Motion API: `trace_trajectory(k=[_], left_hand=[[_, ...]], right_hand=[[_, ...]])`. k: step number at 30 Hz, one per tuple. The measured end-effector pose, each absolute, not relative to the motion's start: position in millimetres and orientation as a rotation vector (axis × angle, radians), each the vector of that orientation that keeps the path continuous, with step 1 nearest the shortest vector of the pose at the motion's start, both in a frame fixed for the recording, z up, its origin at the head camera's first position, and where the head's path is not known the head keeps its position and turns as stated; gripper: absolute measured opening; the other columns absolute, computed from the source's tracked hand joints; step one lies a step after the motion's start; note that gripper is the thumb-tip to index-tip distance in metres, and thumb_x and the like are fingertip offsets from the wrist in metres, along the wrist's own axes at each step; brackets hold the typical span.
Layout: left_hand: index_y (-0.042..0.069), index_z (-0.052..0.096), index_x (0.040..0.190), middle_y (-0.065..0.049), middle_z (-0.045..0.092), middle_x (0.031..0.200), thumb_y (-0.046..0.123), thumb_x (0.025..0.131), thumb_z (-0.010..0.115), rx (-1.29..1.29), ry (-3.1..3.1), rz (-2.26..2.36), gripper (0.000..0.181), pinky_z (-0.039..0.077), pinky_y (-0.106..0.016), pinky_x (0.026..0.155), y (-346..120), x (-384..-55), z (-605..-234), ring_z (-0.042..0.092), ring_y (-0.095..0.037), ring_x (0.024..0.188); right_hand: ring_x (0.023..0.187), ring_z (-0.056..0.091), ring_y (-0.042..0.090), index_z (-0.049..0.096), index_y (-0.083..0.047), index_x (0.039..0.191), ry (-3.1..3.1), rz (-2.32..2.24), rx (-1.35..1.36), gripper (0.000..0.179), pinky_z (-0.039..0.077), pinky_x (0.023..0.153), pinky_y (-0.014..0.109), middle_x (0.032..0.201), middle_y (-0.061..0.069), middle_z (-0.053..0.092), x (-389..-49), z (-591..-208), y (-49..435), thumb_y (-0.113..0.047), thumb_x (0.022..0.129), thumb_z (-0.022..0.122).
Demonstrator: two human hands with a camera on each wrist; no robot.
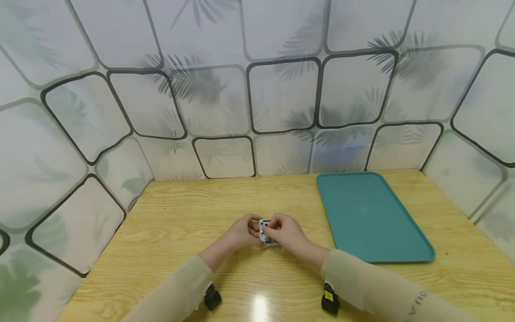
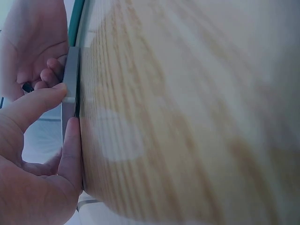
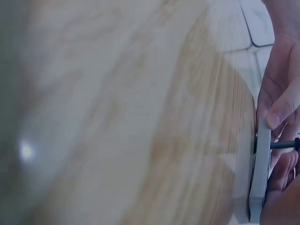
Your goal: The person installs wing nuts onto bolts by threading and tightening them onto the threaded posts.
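Note:
A small light-grey metal plate point(image 1: 264, 222) with slots and holes lies over the middle of the wooden table, between both hands. My left hand point(image 1: 243, 232) holds its left edge; in the left wrist view the left thumb lies on the upper face and a finger runs along the side. A dark bolt point(image 3: 282, 145) stands straight out of the plate in the right wrist view, its shank showing above the surface. My right hand point(image 1: 290, 233) reaches over the plate from the right, thumb and fingers pinching the bolt's black head.
On the right of the wooden table point(image 1: 193, 201) lies a teal tray point(image 1: 364, 214), close to the right forearm. Patterned fabric walls point(image 1: 217, 98) enclose the table at the back and sides. Black wrist cameras hang under both sleeves.

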State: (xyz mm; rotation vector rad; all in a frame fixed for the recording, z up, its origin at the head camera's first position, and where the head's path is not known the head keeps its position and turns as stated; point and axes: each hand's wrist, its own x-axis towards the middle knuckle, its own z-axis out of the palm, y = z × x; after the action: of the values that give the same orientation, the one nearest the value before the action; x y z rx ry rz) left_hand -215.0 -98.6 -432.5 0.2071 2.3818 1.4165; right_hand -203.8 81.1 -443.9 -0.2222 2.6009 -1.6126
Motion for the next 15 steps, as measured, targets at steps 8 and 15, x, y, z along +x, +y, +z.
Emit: trace_trajectory(k=[8, 15], left_hand=[[0.001, 0.058, 0.143, -0.011, 0.064, 0.109, -0.006, 0.077, 0.089, 0.214, 2.401, 1.406, 0.073, 0.053, -0.029, 0.078, -99, -215, -432, 0.061, -0.018, 0.090], [-0.001, 0.058, 0.141, -0.011, 0.063, 0.107, -0.006, 0.075, 0.090, 0.231, 2.414, 1.403, 0.074, 0.053, -0.028, 0.078, -98, -216, -433, 0.062, -0.017, 0.090]], right_hand=[[0.073, 0.052, 0.015, 0.062, -0.008, 0.082, 2.624, -1.594, -0.186, 0.020, 0.044, 0.065, 0.027, 0.078, 0.003, 0.061, -200, -438, 79, -0.016, 0.097, 0.072], [0.068, 0.052, 0.012, 0.062, 0.006, 0.117, 2.325, -1.804, -0.277, 0.024, 0.048, 0.062, 0.025, 0.077, 0.001, 0.057, -202, -437, 90, -0.012, 0.103, 0.056]])
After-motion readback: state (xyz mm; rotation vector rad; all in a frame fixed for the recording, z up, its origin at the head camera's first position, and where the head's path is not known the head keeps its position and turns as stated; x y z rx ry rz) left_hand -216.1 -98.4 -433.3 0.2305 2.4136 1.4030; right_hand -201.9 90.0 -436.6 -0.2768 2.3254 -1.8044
